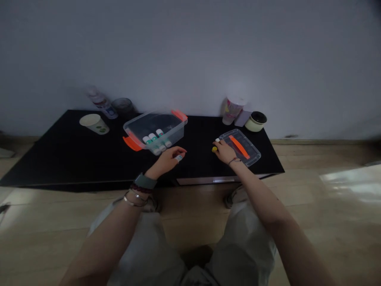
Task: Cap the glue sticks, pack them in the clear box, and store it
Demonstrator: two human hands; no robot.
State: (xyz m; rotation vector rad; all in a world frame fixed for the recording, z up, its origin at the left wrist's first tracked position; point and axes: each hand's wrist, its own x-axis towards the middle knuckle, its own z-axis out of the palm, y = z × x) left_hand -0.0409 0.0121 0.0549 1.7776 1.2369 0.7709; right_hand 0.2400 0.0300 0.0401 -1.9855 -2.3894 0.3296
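A clear plastic box (172,131) with orange clips sits on the black table (74,159), with several small white bottles (154,140) with green bands inside. My left hand (168,159) is just in front of the box, fingers closed round one small white bottle (179,158). My right hand (225,151) rests on the table beside the box's clear lid (242,147) with its orange handle. Its fingers touch a small white bottle (217,140), and a small yellow piece (214,149) lies right by them.
At the table's back left stand a paper cup (94,123), a plastic bottle (101,102) and a dark jar (123,105). At the back right are a lidded drink cup (233,109), a small purple box (243,118) and a cream bowl (256,121). Wooden floor surrounds the table.
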